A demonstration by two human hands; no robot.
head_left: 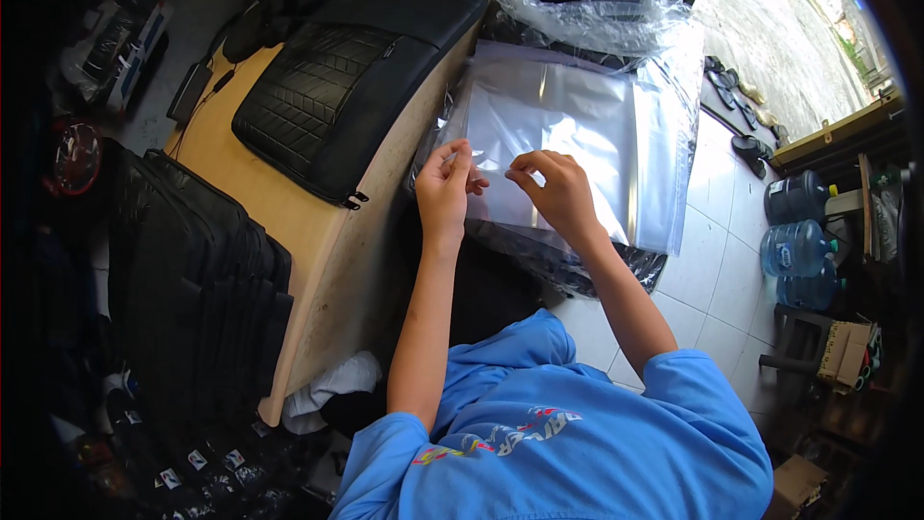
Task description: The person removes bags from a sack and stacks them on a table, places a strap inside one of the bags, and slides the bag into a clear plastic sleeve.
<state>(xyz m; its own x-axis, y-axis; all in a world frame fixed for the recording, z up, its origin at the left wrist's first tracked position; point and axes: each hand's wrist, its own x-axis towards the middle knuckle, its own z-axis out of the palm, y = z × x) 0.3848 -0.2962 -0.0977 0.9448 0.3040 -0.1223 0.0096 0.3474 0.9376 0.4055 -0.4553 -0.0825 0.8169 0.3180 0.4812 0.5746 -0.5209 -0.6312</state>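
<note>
At least four white labels [197, 460] dot black goods lower left. One black bag [356, 87] lies on the wooden table [289, 221]. Left hand [447, 191] and right hand [558, 190], fingertips together, pinch a clear plastic sleeve [577, 111] atop the pile beside the table. A blue shirt [597, 462] bears multicoloured lettering. Rightmost, three water jugs [794, 248].

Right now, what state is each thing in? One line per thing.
Left hand: curled over clear sleeves
Right hand: pinched, grip unclear
Clear sleeves: stacked flat
Black bag: lying on table
Plastic wrap: crumpled around dark contents
Blue water jugs: capped
Sandals: loose, unworn
</note>
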